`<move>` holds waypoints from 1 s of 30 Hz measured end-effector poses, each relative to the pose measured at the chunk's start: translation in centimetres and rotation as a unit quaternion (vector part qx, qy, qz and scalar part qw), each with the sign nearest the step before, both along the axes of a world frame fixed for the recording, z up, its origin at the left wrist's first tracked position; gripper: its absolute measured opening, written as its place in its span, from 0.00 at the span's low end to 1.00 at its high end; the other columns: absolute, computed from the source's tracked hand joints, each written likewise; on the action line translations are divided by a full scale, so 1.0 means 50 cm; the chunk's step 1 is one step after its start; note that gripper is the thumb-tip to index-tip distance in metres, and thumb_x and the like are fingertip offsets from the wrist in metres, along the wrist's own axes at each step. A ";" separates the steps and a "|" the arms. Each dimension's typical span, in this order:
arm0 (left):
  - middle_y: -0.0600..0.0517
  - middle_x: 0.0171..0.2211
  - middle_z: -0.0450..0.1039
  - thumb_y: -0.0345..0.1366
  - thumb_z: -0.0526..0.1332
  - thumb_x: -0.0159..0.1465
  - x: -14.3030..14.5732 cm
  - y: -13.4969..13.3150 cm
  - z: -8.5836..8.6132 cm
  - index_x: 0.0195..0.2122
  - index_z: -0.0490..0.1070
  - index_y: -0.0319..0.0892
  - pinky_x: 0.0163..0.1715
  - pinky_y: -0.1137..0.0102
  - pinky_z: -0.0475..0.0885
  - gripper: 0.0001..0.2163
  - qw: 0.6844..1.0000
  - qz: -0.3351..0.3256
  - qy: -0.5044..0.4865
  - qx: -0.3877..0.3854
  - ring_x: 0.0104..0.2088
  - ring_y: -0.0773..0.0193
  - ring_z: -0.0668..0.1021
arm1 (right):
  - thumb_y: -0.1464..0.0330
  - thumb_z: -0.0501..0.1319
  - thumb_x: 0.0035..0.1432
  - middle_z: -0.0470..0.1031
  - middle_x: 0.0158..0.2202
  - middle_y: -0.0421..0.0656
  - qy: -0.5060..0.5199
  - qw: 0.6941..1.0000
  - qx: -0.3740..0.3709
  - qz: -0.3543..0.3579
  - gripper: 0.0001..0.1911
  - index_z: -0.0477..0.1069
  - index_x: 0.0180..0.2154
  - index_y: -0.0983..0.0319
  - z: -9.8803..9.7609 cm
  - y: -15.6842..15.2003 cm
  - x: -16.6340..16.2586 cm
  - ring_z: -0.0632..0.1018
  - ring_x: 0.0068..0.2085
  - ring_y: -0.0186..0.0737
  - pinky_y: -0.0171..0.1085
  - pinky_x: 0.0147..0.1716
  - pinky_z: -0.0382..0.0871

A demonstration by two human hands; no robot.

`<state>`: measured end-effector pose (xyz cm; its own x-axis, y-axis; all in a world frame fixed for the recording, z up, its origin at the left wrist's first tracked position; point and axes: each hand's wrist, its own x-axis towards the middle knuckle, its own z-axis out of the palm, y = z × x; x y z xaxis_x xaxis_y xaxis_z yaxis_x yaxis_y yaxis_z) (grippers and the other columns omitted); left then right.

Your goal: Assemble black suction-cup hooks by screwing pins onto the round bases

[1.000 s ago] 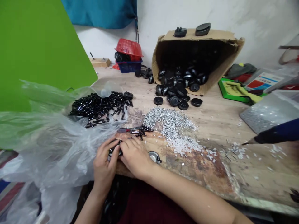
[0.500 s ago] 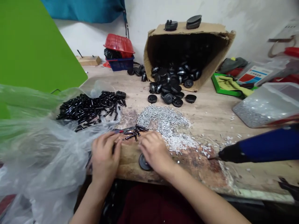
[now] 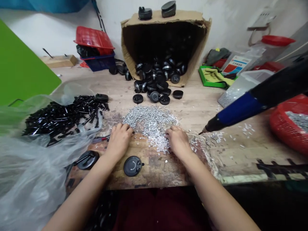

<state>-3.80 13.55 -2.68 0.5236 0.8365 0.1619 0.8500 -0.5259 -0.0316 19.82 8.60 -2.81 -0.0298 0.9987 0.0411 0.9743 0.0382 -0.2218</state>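
While both forearms reach forward over the wooden surface [image 3: 216, 112], the left hand [image 3: 119, 138] rests knuckles-up at the near left edge of the pile of silver screws [image 3: 148, 117], its fingers curled down onto the small parts; whether it pinches one, I cannot tell. The right hand [image 3: 177, 140] lies palm-down on the heap of small white pieces [image 3: 160, 142] just in front of the screws, fingers bent and hidden in the pieces, so its grip cannot be told either.

Near the left wrist, a round black disc [image 3: 132, 166] lies flat, its small tab pointing right. A second black disc [image 3: 87, 159] lies to its left, partly on the clear plastic bag [image 3: 31, 179], with a thin bar across it that runs from lower left to upper right.

On the bag sits a heap of black pins [image 3: 60, 115], pointing in all directions. At the right, a blue and black tool [image 3: 243, 107] lies slanted, its tip pointing down-left toward the white pieces. Behind, a tipped cardboard box [image 3: 166, 19] spills black round caps [image 3: 156, 86].
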 end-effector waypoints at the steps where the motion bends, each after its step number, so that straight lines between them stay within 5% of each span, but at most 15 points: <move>1: 0.43 0.36 0.70 0.32 0.51 0.64 0.000 0.001 0.001 0.34 0.72 0.42 0.37 0.58 0.60 0.11 1.000 -0.008 0.002 -0.003 0.39 0.50 0.66 | 0.73 0.57 0.59 0.74 0.34 0.48 0.004 1.000 -0.003 0.001 0.08 0.75 0.31 0.61 -0.003 0.002 0.001 0.71 0.38 0.45 0.40 0.36 0.59; 10: 0.44 0.40 0.72 0.34 0.51 0.65 -0.001 0.023 -0.001 0.38 0.70 0.41 0.45 0.55 0.61 0.09 0.998 -0.045 -0.051 -0.006 0.44 0.50 0.68 | 0.73 0.57 0.59 0.74 0.33 0.45 0.065 0.997 0.024 0.027 0.08 0.74 0.30 0.60 -0.018 0.004 0.019 0.72 0.39 0.44 0.39 0.39 0.61; 14: 0.46 0.43 0.72 0.35 0.50 0.66 0.016 -0.008 0.012 0.42 0.66 0.41 0.48 0.60 0.64 0.08 0.969 -0.010 -0.247 -0.025 0.46 0.57 0.72 | 0.71 0.57 0.59 0.75 0.34 0.45 0.108 0.992 0.059 0.031 0.08 0.75 0.31 0.61 -0.013 -0.003 0.027 0.72 0.39 0.43 0.40 0.42 0.62; 18: 0.52 0.33 0.73 0.39 0.55 0.64 0.063 -0.071 0.034 0.43 0.66 0.42 0.37 0.67 0.71 0.09 0.843 0.070 -0.501 -0.182 0.33 0.64 0.77 | 0.70 0.57 0.61 0.76 0.35 0.44 0.195 0.973 0.112 0.044 0.07 0.74 0.34 0.61 0.019 -0.029 0.020 0.74 0.39 0.39 0.38 0.41 0.66; 25: 0.54 0.30 0.71 0.35 0.64 0.57 0.137 -0.149 0.044 0.40 0.70 0.39 0.29 0.71 0.72 0.11 0.520 0.103 -0.733 -0.427 0.26 0.71 0.74 | 0.72 0.62 0.54 0.78 0.35 0.42 0.464 0.873 0.146 0.042 0.02 0.72 0.29 0.61 0.051 -0.083 -0.031 0.78 0.37 0.38 0.38 0.40 0.70; 27: 0.54 0.29 0.71 0.34 0.66 0.55 0.139 -0.158 0.044 0.39 0.71 0.39 0.27 0.73 0.72 0.12 0.466 0.116 -0.749 -0.456 0.26 0.71 0.72 | 0.72 0.63 0.53 0.77 0.31 0.41 0.504 0.854 0.129 0.023 0.03 0.71 0.27 0.61 0.048 -0.089 -0.042 0.78 0.34 0.36 0.37 0.37 0.71; 30: 0.53 0.28 0.71 0.33 0.68 0.54 0.133 -0.165 0.045 0.38 0.73 0.38 0.25 0.74 0.72 0.12 0.426 0.129 -0.757 -0.478 0.25 0.72 0.70 | 0.71 0.65 0.51 0.76 0.30 0.39 0.551 0.828 0.104 0.007 0.05 0.73 0.34 0.60 0.046 -0.093 -0.052 0.77 0.33 0.35 0.35 0.36 0.72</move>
<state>2.87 5.32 -0.42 0.2951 0.8973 -0.3283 -0.4510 0.4337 0.7801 17.24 3.92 -0.49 0.1283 0.9666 0.2219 0.1834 0.1968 -0.9632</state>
